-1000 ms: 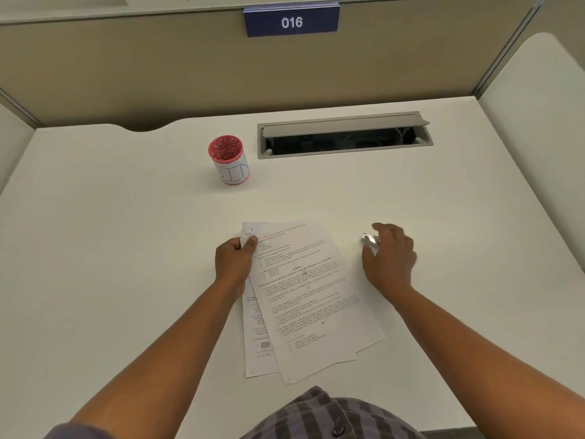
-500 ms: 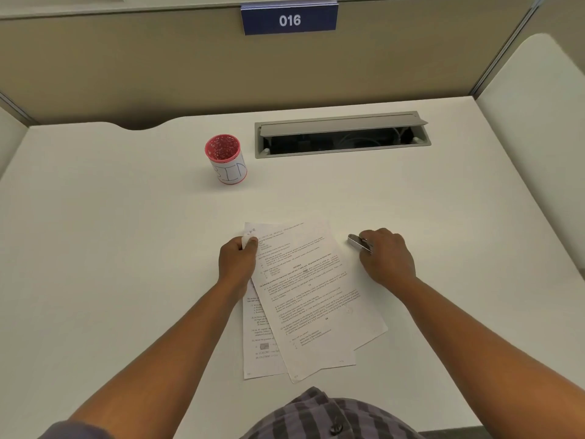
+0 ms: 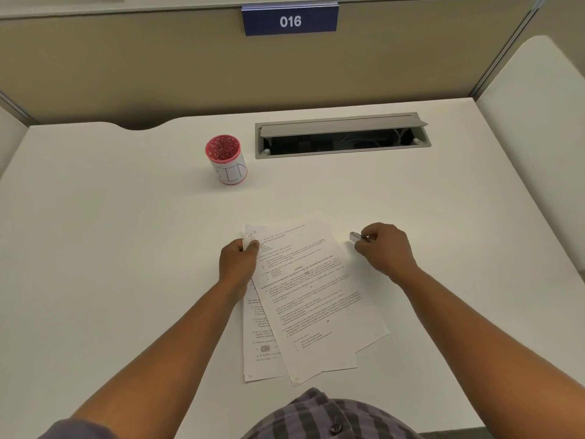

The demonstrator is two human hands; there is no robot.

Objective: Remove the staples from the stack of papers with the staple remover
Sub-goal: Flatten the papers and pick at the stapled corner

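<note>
head view: the papers [image 3: 311, 299] lie fanned at the worktop's [image 3: 126, 248] centre, the left hand [image 3: 239, 264] pinching their 11 o'clock corner. at 3 o'clock, just beside them, the right hand's [image 3: 384, 250] fingers curl round the staple remover [image 3: 357, 237]. thin, limp sheets likely tear easily; best pinned near that corner.
</note>
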